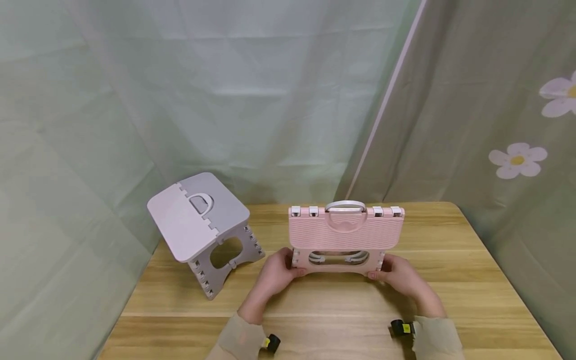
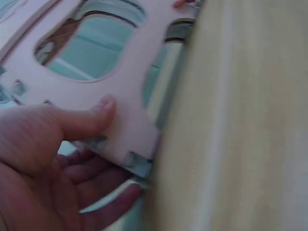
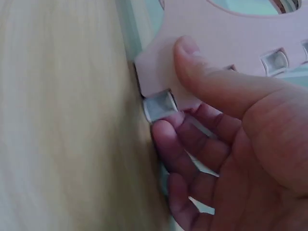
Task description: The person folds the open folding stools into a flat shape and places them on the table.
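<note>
1. here's your pink folding step stool (image 1: 346,241), upright on the desk (image 1: 342,320) straight in front of you, folded over at the top, its ridged panel hanging toward you.
2. both hands are on it! your left hand (image 1: 278,272) pinches one lower corner, thumb flat on the front face, fingers tucked round the side; your right hand (image 1: 400,275) mirrors that at the opposite corner.
3. weight first: it looks like moulded plastic, so expect it light for its bulk, easy for two hands to manage.
4. stiffness next: each panel should stay rigid, but the hinged seams will probably give, so anticipate swing along those joints rather than bending.
5. grip check: the face under your thumbs looks smooth and could slide a little, while the ridged panel above should offer more bite.
6. fragile? not much, i'd judge; the pale hinge insert (image 3: 160,106) beside your right fingers is the spot to treat gently, and a likely place to nip skin.
7. best holds: those lower corners for steering the leg panel, or the white carry handle (image 1: 345,203) up top for lifting; neither hand touches that handle.
8. over to your left, the lavender-and-gray folding stool (image 1: 180,220) stands unfolded, well apart from the pink one.
</note>
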`<action>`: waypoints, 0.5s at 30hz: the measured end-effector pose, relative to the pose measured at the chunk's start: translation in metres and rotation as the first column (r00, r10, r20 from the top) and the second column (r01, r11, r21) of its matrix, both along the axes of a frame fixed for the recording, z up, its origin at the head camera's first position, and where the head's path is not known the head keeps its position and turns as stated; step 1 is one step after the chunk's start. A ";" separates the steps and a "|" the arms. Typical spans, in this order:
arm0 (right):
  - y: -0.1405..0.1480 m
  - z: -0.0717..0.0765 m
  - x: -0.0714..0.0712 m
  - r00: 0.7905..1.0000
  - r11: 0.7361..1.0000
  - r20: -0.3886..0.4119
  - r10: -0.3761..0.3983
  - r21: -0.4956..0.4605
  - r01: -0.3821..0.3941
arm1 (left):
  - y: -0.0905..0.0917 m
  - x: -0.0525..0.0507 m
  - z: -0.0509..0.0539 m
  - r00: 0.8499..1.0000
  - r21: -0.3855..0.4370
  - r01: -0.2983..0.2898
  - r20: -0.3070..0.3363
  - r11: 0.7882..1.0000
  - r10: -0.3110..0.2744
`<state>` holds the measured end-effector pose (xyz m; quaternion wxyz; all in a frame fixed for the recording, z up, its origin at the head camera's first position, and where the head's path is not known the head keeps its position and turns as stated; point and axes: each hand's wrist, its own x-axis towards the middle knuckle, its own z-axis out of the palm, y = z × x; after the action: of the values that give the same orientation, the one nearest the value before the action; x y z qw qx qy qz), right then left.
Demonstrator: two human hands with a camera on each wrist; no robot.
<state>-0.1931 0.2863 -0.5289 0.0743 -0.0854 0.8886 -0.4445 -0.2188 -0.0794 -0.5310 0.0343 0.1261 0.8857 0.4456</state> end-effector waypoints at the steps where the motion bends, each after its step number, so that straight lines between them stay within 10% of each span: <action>1: 0.001 0.001 0.000 1.000 1.000 0.008 0.006 -0.020 -0.006 | -0.002 0.000 0.002 1.000 0.012 -0.003 0.018 1.000 0.003; 15: 0.006 0.012 0.000 0.996 1.000 -0.093 -0.011 -0.016 0.009 | -0.004 0.000 0.015 0.999 0.165 0.053 0.003 0.985 -0.054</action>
<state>-0.1928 0.2925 -0.5173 0.0298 -0.1023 0.8880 -0.4473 -0.2186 -0.0830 -0.5160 0.0389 0.1505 0.8419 0.5167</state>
